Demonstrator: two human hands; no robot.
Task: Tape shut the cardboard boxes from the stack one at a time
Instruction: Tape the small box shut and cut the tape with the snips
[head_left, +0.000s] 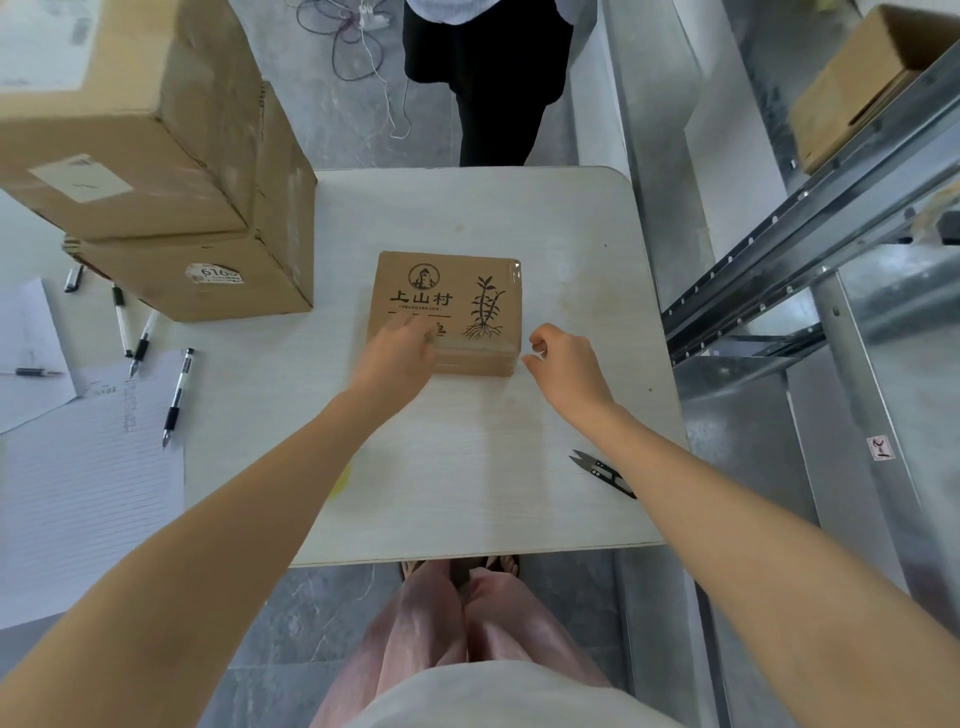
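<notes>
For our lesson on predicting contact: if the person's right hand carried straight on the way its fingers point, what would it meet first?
Probably the printed cardboard box: the right hand points at its near right corner, though height is unclear.

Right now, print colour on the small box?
Black, on the brown small box; clearest in head view.

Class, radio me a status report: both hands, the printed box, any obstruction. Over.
Left hand pressing printed box, near edge. Right hand beside its right corner, fingers curled, grasp unclear. Box flat on table. Snips lie apart, near right.
</notes>
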